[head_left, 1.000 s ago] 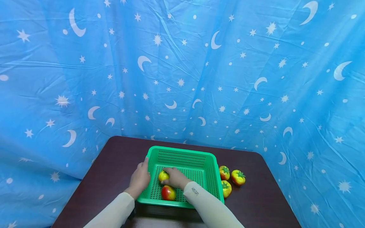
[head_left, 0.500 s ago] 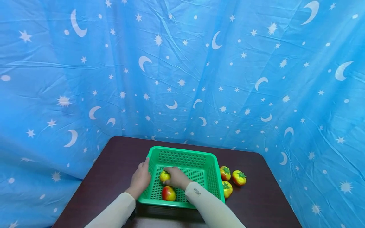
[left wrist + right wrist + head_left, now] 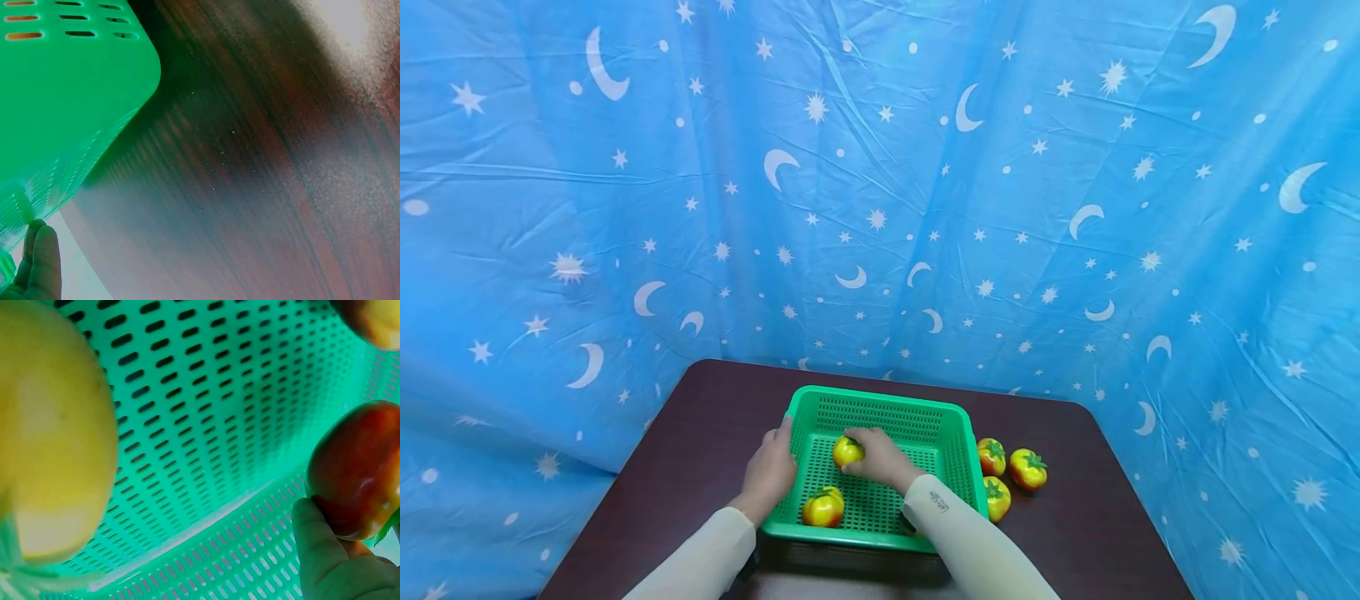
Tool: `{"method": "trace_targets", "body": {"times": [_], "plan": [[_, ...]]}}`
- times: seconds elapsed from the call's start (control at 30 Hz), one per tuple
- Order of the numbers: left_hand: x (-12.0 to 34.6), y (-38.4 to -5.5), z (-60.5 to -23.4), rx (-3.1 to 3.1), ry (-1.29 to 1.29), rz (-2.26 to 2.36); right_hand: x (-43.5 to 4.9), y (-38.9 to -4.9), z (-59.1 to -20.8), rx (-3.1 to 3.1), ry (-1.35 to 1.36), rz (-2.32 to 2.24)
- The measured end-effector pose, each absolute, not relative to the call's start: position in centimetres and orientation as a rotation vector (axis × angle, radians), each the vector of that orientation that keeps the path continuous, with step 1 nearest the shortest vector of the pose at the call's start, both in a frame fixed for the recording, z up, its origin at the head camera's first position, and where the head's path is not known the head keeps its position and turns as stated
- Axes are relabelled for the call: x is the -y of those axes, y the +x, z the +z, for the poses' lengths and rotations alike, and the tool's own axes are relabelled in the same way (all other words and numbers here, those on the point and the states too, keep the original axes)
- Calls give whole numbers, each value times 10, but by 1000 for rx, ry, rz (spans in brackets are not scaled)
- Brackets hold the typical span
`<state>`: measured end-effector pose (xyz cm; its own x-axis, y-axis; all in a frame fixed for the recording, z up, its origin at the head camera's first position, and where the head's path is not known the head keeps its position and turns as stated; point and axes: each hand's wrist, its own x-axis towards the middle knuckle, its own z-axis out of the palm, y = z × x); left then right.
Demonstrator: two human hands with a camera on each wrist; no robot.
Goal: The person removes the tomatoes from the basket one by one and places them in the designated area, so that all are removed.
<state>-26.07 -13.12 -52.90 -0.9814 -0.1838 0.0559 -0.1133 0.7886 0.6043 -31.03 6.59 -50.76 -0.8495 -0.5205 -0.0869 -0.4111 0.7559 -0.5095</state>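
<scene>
My left hand (image 3: 770,469) grips the left rim of the green plastic basket (image 3: 880,397); in the left wrist view its fingers (image 3: 45,259) lie against the outer wall. Inside the basket, my right hand (image 3: 882,457) holds a red-and-yellow tomato (image 3: 847,451) with fingers around its side. Its green leaves (image 3: 390,526) show in the right wrist view. Another tomato (image 3: 823,507) lies near the basket's front left corner. A large yellow tomato (image 3: 56,431) with green leaves is close to the right wrist camera, mostly hidden under the right forearm in the head view.
Outside the basket, against or near its right wall, sit three more tomatoes (image 3: 992,457) on the dark brown table (image 3: 1075,533). A blue curtain (image 3: 880,208) with moons and stars hangs around the table's back and sides.
My right hand has moved back and right with its tomato. The tomato in front has rolled left, turning its yellow, leafy side up. My left hand stays on the rim.
</scene>
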Motion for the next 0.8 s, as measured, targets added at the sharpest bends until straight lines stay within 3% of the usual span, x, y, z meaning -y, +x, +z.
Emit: {"method": "trace_targets", "body": {"times": [0.8], "plan": [[132, -259, -529, 2863, 232, -947, -116, -326, -467, -2777, -723, -815]]}}
